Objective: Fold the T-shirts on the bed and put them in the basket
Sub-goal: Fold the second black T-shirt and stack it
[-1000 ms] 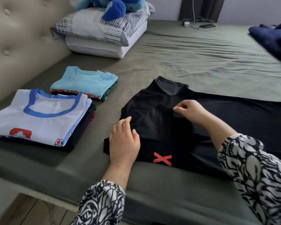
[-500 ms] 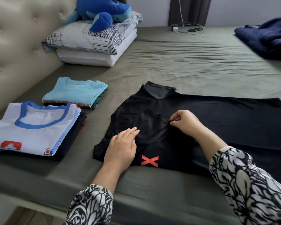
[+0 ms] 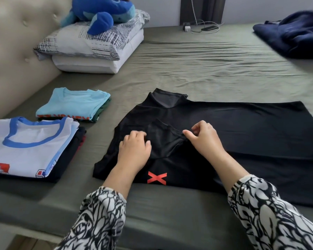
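Here: black shirt (image 3: 224, 130), flat on bed (image 3: 197, 69); left hand (image 3: 135, 149) open, pinning sleeve; right hand (image 3: 203, 139) pinching sleeve hem to square the fold.

Cut off at the right edge: crumpled navy blue garment (image 3: 294, 35) and spread black T-shirt (image 3: 242, 134). Hidden under the folded white blue-collared T-shirt (image 3: 29, 150): most of a dark folded pile (image 3: 74, 150). Unreadable: orange lettering on the folded light-blue T-shirt (image 3: 74, 103).
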